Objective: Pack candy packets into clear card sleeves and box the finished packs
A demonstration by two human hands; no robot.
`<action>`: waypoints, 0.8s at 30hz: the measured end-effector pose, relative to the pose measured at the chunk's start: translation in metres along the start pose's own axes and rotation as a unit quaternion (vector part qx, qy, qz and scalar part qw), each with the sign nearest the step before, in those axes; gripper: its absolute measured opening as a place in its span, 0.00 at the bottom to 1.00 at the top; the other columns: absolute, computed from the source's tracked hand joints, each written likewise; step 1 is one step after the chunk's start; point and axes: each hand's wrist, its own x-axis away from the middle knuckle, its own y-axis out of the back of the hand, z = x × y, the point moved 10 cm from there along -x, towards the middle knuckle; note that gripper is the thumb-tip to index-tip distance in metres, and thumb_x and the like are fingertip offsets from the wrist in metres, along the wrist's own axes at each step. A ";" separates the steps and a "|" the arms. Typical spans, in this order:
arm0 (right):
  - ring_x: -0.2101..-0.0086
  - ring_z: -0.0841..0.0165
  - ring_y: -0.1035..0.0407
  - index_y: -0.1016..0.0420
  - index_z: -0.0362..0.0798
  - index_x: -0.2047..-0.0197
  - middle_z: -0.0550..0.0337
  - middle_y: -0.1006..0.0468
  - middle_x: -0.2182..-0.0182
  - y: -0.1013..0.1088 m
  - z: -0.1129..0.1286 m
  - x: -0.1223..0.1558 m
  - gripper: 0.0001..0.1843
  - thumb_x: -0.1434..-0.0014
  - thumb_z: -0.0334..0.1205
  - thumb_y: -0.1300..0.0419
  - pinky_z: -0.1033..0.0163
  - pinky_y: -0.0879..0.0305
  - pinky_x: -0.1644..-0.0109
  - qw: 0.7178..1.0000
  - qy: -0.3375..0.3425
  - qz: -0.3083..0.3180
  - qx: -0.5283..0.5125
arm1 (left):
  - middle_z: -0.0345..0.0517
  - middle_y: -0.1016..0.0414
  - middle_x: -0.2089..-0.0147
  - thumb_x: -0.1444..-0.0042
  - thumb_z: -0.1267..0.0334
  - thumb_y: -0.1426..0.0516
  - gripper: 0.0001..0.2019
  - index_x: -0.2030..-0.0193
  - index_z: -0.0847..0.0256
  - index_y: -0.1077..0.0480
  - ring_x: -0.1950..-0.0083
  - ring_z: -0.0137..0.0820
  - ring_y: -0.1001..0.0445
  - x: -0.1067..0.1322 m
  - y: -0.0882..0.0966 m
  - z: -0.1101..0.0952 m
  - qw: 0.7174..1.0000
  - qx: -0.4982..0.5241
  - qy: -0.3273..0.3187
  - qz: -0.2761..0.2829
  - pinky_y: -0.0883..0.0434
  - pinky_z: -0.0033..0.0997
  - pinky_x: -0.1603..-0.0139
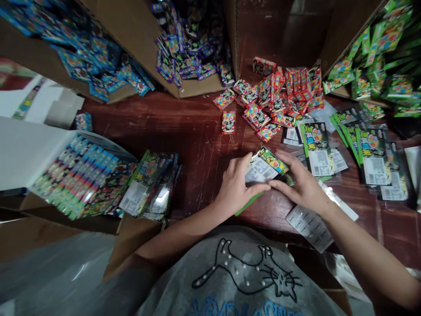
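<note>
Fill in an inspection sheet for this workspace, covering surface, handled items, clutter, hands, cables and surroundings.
Surface: reddish-brown table, lightly scratched.
Handled items: a printed packet, held between both hands.
Clutter: heap of small red boxes beyond the hands; loose packets at right; overlapping packets at left; printed sheet near the right forearm.
Hands: left hand grips the packet's left side; right hand, its right.
Cables: nothing seen.
Surroundings: open cartons of blue, purple and green packs; white-flapped box holding colourful rows.
</note>
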 end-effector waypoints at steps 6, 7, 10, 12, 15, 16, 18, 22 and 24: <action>0.48 0.58 0.21 0.29 0.58 0.30 0.53 0.18 0.43 -0.002 -0.011 0.021 0.24 0.27 0.45 0.41 0.45 0.22 0.41 0.995 -0.061 -0.021 -0.069 | 0.55 0.32 0.27 0.27 0.59 0.46 0.30 0.21 0.49 0.50 0.31 0.45 0.27 0.002 -0.024 -0.004 0.975 0.207 -0.011 0.082 0.25 0.53 0.33; 0.46 0.58 0.22 0.26 0.58 0.33 0.54 0.18 0.44 -0.002 -0.009 0.024 0.21 0.27 0.43 0.41 0.43 0.24 0.38 0.996 -0.054 -0.020 -0.066 | 0.55 0.31 0.28 0.28 0.58 0.44 0.30 0.23 0.50 0.46 0.33 0.45 0.26 0.005 -0.028 -0.001 0.970 0.222 -0.006 0.102 0.24 0.53 0.35; 0.40 0.56 0.26 0.29 0.61 0.32 0.52 0.21 0.40 -0.007 -0.010 0.037 0.22 0.27 0.44 0.40 0.41 0.26 0.36 0.992 -0.083 -0.058 -0.079 | 0.52 0.23 0.37 0.34 0.58 0.39 0.26 0.30 0.52 0.35 0.43 0.42 0.21 0.008 -0.036 0.012 0.950 0.277 0.023 0.144 0.21 0.50 0.42; 0.40 0.56 0.26 0.37 0.63 0.28 0.51 0.23 0.40 -0.013 -0.018 0.051 0.28 0.29 0.46 0.38 0.44 0.21 0.42 0.975 -0.139 -0.125 -0.119 | 0.50 0.20 0.42 0.36 0.58 0.37 0.23 0.35 0.54 0.30 0.46 0.40 0.20 0.005 -0.037 0.021 0.937 0.311 0.054 0.153 0.20 0.46 0.45; 0.50 0.60 0.21 0.40 0.63 0.32 0.54 0.21 0.48 -0.026 -0.024 0.072 0.27 0.30 0.48 0.38 0.51 0.18 0.48 0.938 -0.202 -0.216 -0.183 | 0.49 0.18 0.44 0.35 0.54 0.37 0.17 0.42 0.56 0.24 0.48 0.38 0.20 -0.001 -0.037 0.031 0.919 0.352 0.099 0.145 0.21 0.43 0.47; 0.53 0.61 0.20 0.38 0.62 0.34 0.55 0.20 0.50 -0.029 -0.024 0.078 0.24 0.30 0.48 0.37 0.52 0.18 0.49 0.928 -0.211 -0.237 -0.194 | 0.49 0.17 0.45 0.34 0.53 0.38 0.16 0.43 0.56 0.23 0.48 0.37 0.19 -0.003 -0.037 0.032 0.915 0.362 0.107 0.141 0.21 0.42 0.47; 0.58 0.64 0.20 0.32 0.61 0.39 0.58 0.19 0.54 -0.029 -0.023 0.084 0.20 0.31 0.48 0.36 0.54 0.18 0.52 0.916 -0.224 -0.259 -0.207 | 0.48 0.16 0.47 0.34 0.53 0.38 0.15 0.45 0.57 0.22 0.50 0.36 0.19 -0.007 -0.036 0.031 0.913 0.369 0.110 0.134 0.22 0.40 0.47; 0.59 0.65 0.21 0.20 0.58 0.47 0.60 0.17 0.58 -0.019 -0.020 0.081 0.12 0.34 0.45 0.31 0.56 0.20 0.52 0.920 -0.223 -0.231 -0.225 | 0.48 0.15 0.48 0.34 0.56 0.37 0.11 0.50 0.58 0.19 0.48 0.36 0.19 -0.013 -0.030 0.020 0.922 0.356 0.076 0.131 0.22 0.38 0.46; 0.52 0.64 0.20 0.17 0.57 0.50 0.59 0.15 0.52 -0.010 -0.016 0.078 0.09 0.34 0.43 0.31 0.54 0.22 0.44 0.928 -0.199 -0.224 -0.222 | 0.49 0.16 0.47 0.33 0.59 0.38 0.09 0.52 0.58 0.19 0.46 0.36 0.19 -0.015 -0.026 0.011 0.929 0.343 0.048 0.129 0.23 0.38 0.43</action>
